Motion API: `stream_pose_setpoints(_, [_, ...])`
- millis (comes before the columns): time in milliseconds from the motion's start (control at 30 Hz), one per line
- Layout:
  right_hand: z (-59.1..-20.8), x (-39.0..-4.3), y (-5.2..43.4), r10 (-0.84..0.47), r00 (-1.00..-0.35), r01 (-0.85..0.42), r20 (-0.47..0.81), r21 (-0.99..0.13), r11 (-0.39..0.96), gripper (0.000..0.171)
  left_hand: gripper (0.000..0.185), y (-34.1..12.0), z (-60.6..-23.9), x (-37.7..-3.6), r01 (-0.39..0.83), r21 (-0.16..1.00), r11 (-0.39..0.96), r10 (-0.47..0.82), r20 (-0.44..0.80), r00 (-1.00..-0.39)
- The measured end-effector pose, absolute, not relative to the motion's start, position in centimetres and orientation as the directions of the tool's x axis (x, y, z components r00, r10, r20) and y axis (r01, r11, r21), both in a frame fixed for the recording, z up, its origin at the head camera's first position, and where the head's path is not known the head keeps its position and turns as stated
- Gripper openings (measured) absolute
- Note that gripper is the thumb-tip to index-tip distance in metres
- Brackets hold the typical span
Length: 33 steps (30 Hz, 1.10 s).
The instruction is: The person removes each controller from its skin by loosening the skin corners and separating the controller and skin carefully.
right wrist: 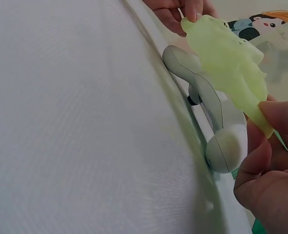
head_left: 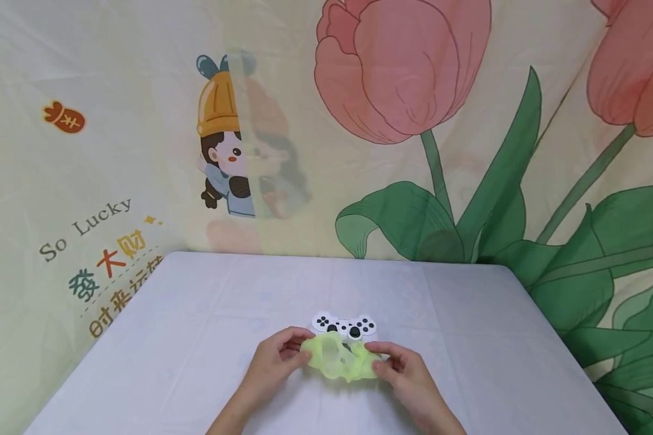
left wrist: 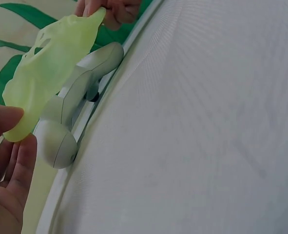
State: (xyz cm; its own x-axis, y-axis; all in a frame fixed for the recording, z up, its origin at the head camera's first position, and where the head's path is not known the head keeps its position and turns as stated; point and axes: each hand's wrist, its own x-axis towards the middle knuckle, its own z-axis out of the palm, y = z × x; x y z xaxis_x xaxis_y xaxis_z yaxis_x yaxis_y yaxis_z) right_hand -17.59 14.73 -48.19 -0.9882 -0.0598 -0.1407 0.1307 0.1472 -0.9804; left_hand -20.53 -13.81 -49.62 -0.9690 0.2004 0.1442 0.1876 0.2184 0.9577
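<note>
Both hands up front over the table (head_left: 196, 338), holding one thing btw them: a soft yellow-green silicone cover (head_left: 340, 357), floppy, w/ cut-out holes.

L hand (head_left: 274, 359): fingers curled, thumb + fingertips pinching the cover's left end. Left wrist view shows thumb on top and fingers (left wrist: 18, 161) under the edge of the cover (left wrist: 44, 73). Not wide open, a light pinch.

R hand (head_left: 408, 368): same deal, thumb + index pinching the right end. Right wrist view: fingertips (right wrist: 280, 117) clamp the cover's (right wrist: 229, 63) lower end, other fingers curled below.

Cover hangs stretched btw the two hands, slack in the middle, lifted just above the table.

White game controller (head_left: 344, 325) w/ black buttons lies on the table just behind the cover, face up. Wrist views show its grey-white grips (left wrist: 61, 141) right under/beside the cover; touching or not, can't tell.

Backdrop: printed cloth w/ tulips (head_left: 402, 66) and a cartoon girl (head_left: 223, 139).
</note>
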Motion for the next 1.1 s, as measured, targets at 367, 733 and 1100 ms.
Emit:
stream_pose_setpoints(367, [-47.71, -17.61, 14.48, -0.06, -0.996, 0.06, -0.066, -0.993, 0.101, 0.042, 0.036, -14.09, -49.47, -20.6, 0.205, 0.961, 0.185, 0.183, 0.171, -0.968])
stream_pose_setpoints(733, [-48.27, -17.84, 14.77, -0.009, -0.986, 0.167, -0.168, -0.983, 0.075, 0.035, 0.028, -13.75, -49.34, -20.37, 0.1, 0.975, 0.196, 0.196, 0.061, -0.979])
stream_pose_setpoints(1100, [-47.62, -17.66, 14.76, -0.047, -0.987, 0.151, -0.153, -0.987, 0.053, 0.033, 0.016, -13.77, -49.6, -20.59, 0.177, 0.963, 0.202, 0.142, 0.15, -0.978])
